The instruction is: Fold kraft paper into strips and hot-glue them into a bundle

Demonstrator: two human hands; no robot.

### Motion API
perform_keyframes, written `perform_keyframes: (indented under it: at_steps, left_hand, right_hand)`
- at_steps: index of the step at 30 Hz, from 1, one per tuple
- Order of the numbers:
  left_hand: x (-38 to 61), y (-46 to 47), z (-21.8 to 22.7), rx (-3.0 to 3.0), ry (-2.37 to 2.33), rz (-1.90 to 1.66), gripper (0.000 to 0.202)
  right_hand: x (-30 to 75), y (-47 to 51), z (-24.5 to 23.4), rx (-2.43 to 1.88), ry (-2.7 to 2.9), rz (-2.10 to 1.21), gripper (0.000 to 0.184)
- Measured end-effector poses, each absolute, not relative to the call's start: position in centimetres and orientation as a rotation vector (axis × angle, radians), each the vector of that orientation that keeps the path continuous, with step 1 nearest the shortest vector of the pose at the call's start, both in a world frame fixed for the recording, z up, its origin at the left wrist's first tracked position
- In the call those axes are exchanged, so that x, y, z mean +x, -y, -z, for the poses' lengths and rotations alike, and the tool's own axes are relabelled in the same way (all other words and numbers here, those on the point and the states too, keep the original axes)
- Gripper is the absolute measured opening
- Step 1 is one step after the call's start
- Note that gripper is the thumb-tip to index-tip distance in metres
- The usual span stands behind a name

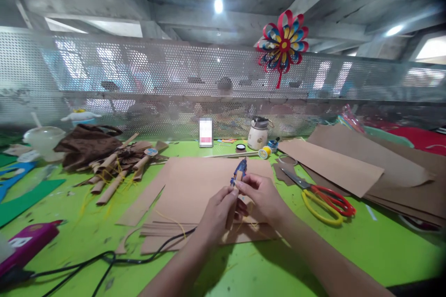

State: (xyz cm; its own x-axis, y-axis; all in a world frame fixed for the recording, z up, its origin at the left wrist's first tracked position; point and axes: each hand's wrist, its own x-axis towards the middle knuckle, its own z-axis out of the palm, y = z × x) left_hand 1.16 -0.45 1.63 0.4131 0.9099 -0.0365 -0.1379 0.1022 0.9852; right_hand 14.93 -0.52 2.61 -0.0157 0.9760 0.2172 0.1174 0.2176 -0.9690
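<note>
My left hand (220, 209) and my right hand (262, 195) meet above a stack of brown paper sheets (198, 178). Both have their fingers closed around a small brown paper piece (230, 217), which looks folded or rolled and is mostly covered by the fingers. Just beyond the fingertips a small dark-blue object (240, 167) sticks up; its kind is unclear, and I cannot tell if it is joined to the paper. A black cable (167, 244) runs across the table and passes out of sight by my left forearm. Thin yellow strands hang under the hands.
Scissors (322, 197) with red and yellow handles lie right of the stack. Large brown sheets (348, 162) cover the far right. Paper rolls with yellow strands (118, 171) lie left. Behind stand a jar (258, 134) and a yellow spool (265, 152). A purple power strip (29, 246) is front left.
</note>
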Motion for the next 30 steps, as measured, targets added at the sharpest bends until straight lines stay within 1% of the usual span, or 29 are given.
perform_keyframes:
  at_steps: [3,11,23,30]
  left_hand:
    - [1.2,0.6,-2.0,1.200,-0.858,-0.944,0.037]
    - [1.0,1.4,-2.7,1.109,-0.792,-0.949,0.033]
    - [1.1,0.8,-1.5,1.091,-0.773,-0.875,0.034]
    - [1.0,0.4,-1.0,1.108,-0.754,-0.851,0.035]
  right_hand:
    - [14.8,0.4,-2.1,-1.157,1.377,-1.006,0.030]
    - [15.1,0.3,-1.8,-1.050,1.384,-1.095,0.031]
    - [15.6,0.3,-2.6,-1.112,1.372,-0.970,0.033]
    - [15.5,0.4,-2.6,-1.130,1.332,-0.974,0.035]
